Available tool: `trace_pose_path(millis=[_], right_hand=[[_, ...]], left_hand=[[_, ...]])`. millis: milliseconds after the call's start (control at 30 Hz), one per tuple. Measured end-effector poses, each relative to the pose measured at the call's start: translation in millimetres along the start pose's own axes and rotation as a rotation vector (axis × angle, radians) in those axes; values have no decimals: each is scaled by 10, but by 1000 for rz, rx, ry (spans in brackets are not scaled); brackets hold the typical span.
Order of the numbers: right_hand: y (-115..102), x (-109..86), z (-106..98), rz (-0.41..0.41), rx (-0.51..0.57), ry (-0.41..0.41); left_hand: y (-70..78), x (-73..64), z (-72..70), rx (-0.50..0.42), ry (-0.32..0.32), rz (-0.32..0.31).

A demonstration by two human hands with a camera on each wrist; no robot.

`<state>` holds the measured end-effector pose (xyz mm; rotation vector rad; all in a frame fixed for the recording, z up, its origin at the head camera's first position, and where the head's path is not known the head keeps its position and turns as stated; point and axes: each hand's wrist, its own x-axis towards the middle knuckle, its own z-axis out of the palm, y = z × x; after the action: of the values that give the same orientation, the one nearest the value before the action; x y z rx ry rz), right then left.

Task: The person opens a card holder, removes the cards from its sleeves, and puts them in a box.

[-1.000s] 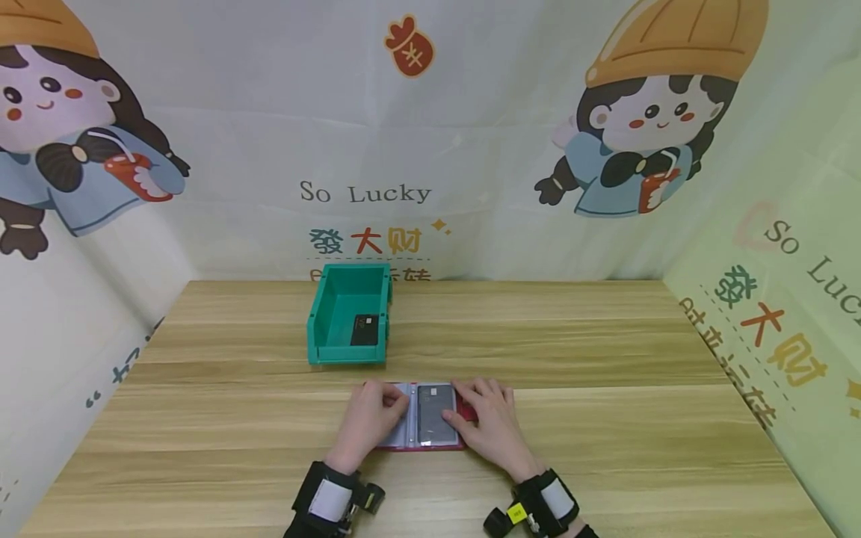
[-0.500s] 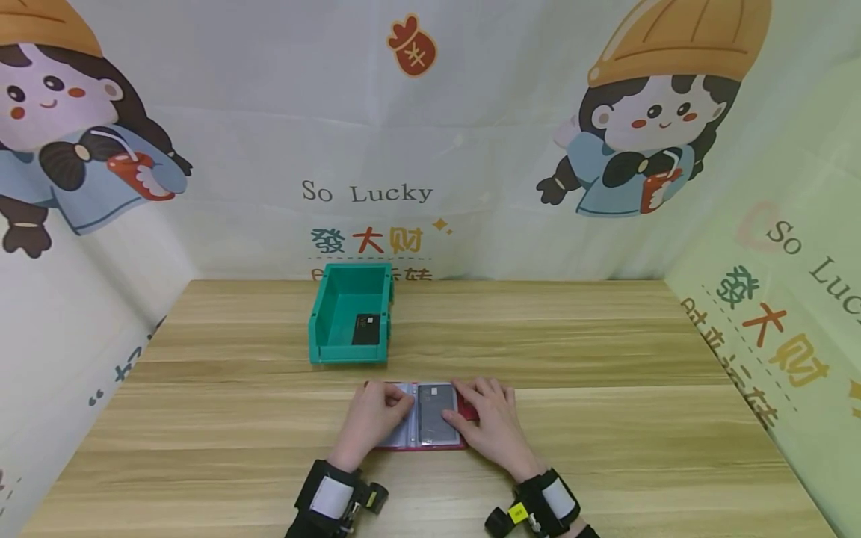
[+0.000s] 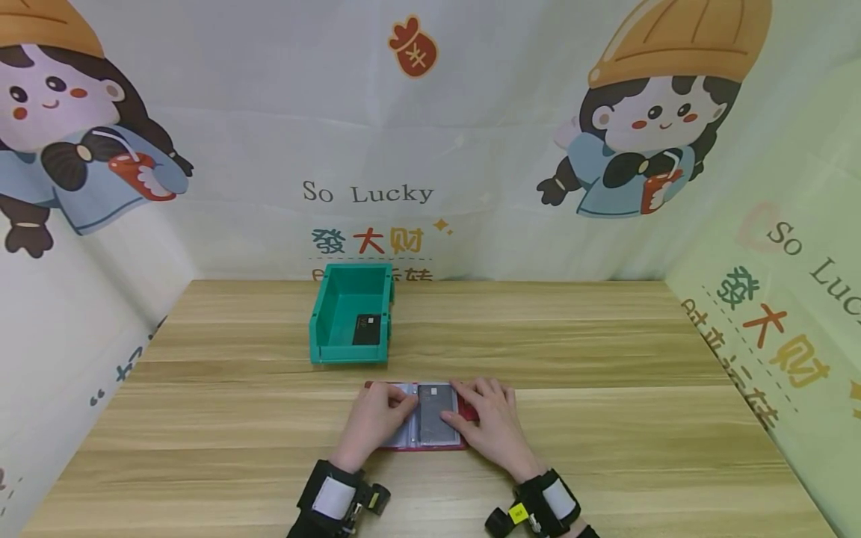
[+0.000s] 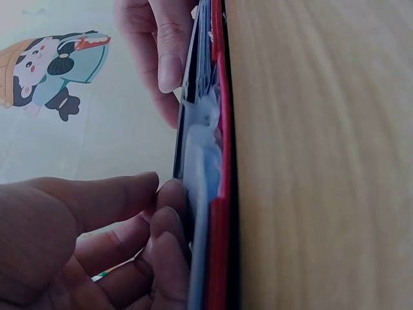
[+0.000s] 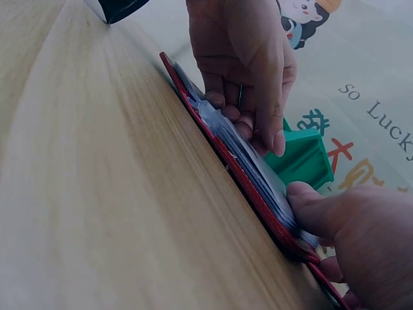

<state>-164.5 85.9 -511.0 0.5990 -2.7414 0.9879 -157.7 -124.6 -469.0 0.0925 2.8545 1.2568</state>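
A red card holder (image 3: 464, 409) with clear sleeves lies spread on the table, and a dark card (image 3: 433, 420) shows through the sleeve on its right half. My right hand (image 3: 494, 422) grips that side, its thumb on the sleeve and its fingers round the outer edge, as the right wrist view shows. Over the left half, my left hand (image 3: 373, 418) touches the sleeves near the card's left edge with bent fingertips (image 4: 171, 219). Its thumb (image 4: 145, 184) stays off the sleeve, and I see nothing between thumb and fingers. Part of the left half is hidden under this hand.
A green bin (image 3: 316, 329) stands on the wooden table (image 3: 572, 336) behind the card holder. Inside it lies a black card (image 3: 366, 329). A printed cloth (image 3: 484, 164) hangs along the table's back and sides.
My left hand has slid slightly right, its fingertips now close to the card's left edge. My right hand stays where it was on the card holder.
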Motion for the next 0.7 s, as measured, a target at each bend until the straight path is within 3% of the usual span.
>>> trace_pose_path(millis=[700], right_hand=[[-3,0,6,-1,-5,-2]], left_hand=[[16,-33,10,26,-32,15]])
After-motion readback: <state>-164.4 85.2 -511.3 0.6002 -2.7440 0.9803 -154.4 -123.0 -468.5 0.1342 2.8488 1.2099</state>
